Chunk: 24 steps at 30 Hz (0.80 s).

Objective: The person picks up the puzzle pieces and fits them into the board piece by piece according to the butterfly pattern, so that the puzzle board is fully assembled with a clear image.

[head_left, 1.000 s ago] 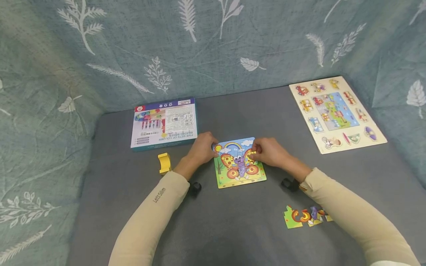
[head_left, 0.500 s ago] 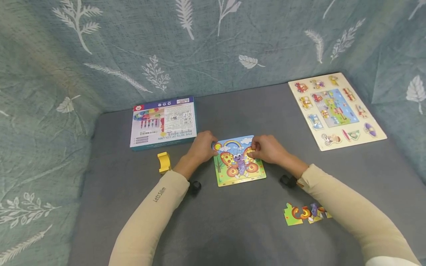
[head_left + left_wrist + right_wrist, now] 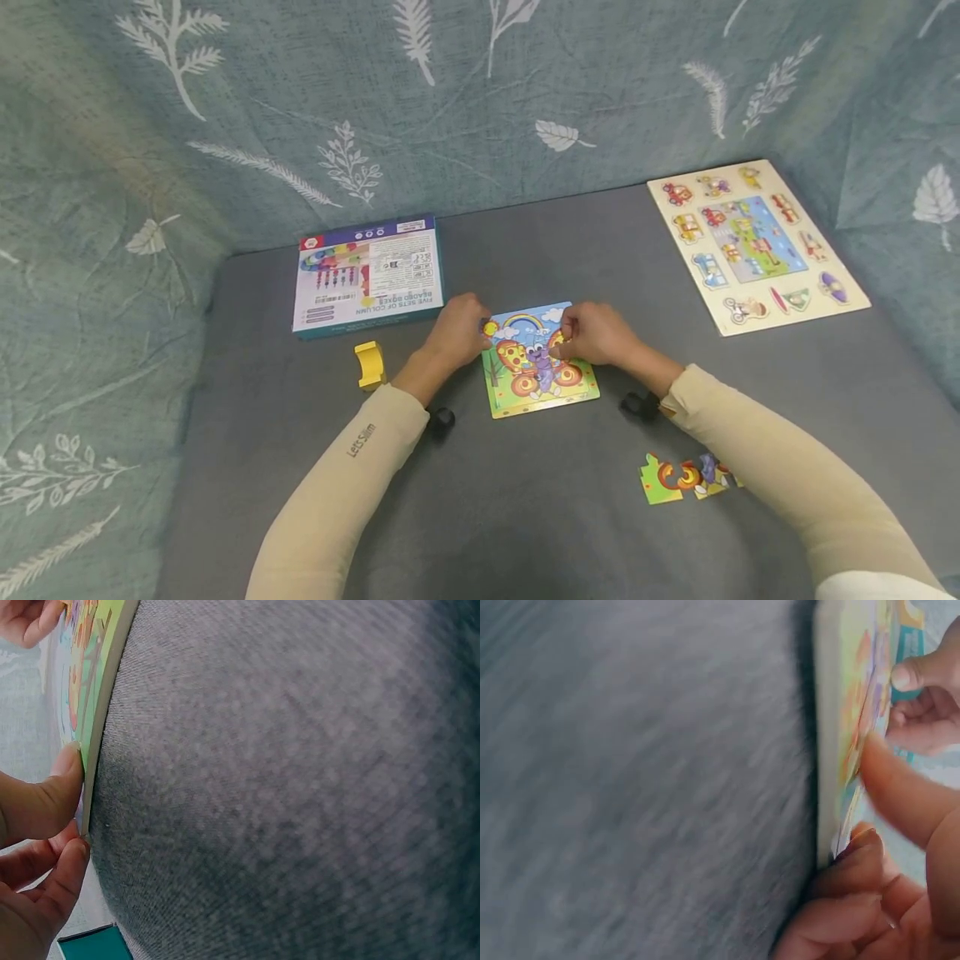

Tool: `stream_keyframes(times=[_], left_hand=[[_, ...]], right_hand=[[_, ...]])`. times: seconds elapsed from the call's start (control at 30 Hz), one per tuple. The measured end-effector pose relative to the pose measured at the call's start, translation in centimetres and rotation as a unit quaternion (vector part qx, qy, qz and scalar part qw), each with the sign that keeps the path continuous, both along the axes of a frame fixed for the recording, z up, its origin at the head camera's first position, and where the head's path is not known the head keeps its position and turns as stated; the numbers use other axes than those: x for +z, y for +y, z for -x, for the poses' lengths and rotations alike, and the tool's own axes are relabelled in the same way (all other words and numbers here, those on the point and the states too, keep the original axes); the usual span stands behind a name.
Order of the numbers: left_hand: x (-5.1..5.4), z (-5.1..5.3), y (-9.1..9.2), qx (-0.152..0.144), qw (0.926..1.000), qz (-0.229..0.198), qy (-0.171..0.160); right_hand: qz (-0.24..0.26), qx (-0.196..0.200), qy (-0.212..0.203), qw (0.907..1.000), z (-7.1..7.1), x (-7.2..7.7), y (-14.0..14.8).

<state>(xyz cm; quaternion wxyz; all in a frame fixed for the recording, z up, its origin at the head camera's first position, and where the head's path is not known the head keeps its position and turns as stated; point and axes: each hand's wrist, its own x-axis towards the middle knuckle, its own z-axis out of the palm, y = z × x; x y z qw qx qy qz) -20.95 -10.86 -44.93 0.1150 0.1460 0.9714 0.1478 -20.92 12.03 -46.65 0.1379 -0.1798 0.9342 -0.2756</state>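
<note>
A butterfly jigsaw puzzle board, with a rainbow and sun printed on it, lies at the middle of the table in the head view. My left hand holds its far left corner, thumb on the picture and fingertips at the edge in the left wrist view. Over the board's right side, my right hand pinches a puzzle piece with thumb and fingers. That piece is mostly hidden by the hand, and its picture is unclear. More loose butterfly puzzle pieces lie in a row at the lower right, partly behind the right sleeve.
A bead-set box lies at the back left, with a yellow curved block in front of it. A wooden vehicle peg puzzle lies at the back right. Leaf-patterned cloth hangs behind and at both sides.
My right hand has shifted slightly left over the board, toward the butterfly's body. The left hand keeps its hold on the corner. The head view has tilted slightly.
</note>
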Motion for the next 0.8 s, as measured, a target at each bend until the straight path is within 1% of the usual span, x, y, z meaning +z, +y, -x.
stream_keyframes(times=[0.1,0.27,0.33,0.4,0.47,0.5,0.53,0.6,0.63,0.67,0.73,0.77,0.8], left_hand=[[-0.1,-0.1,-0.1,0.006,1.0,0.0,-0.004],[-0.3,-0.2,-0.1,0.009,0.9999,-0.001,-0.01],[-0.3,-0.2,-0.1,0.011,0.9999,-0.001,-0.009],[-0.3,-0.2,-0.1,0.014,0.9999,-0.002,-0.008],[-0.4,-0.3,-0.2,0.016,0.9998,-0.002,-0.009],[-0.4,-0.3,-0.2,0.015,0.9998,-0.003,-0.009],[-0.4,-0.3,-0.2,0.014,0.9998,-0.006,-0.009],[-0.4,-0.3,-0.2,0.01,0.9999,-0.011,-0.006],[-0.3,-0.2,-0.1,0.007,0.9999,-0.013,-0.006],[-0.3,-0.2,-0.1,0.005,0.9998,-0.016,-0.005],[-0.2,-0.2,0.0,0.003,0.9998,-0.021,-0.004],[-0.1,-0.2,-0.1,0.003,0.9997,-0.022,-0.004],[-0.1,-0.2,-0.1,0.004,0.9997,-0.023,-0.004]], right_hand=[[-0.001,-0.002,-0.006,1.0,0.0,0.1,-0.2],[0.015,-0.014,-0.006,0.9998,0.0,-0.5,-0.1],[0.036,-0.016,-0.013,0.9991,0.3,-0.8,0.1],[0.069,-0.009,-0.032,0.9971,0.6,-1.1,0.5],[0.117,-0.005,-0.071,0.9906,0.7,-1.1,1.2],[0.134,-0.003,-0.086,0.9872,0.7,-1.0,1.7],[0.142,-0.002,-0.093,0.9855,0.5,-0.6,2.3],[0.134,0.005,-0.078,0.9878,0.0,0.5,3.7],[0.122,0.011,-0.064,0.9903,-0.5,1.0,4.6],[0.102,0.022,-0.04,0.9937,-1.1,1.5,5.6],[0.051,0.054,0.011,0.9972,-2.8,2.3,7.6],[0.033,0.074,0.025,0.9964,-3.8,2.5,8.6],[0.021,0.096,0.03,0.9947,-4.9,2.5,9.5]])
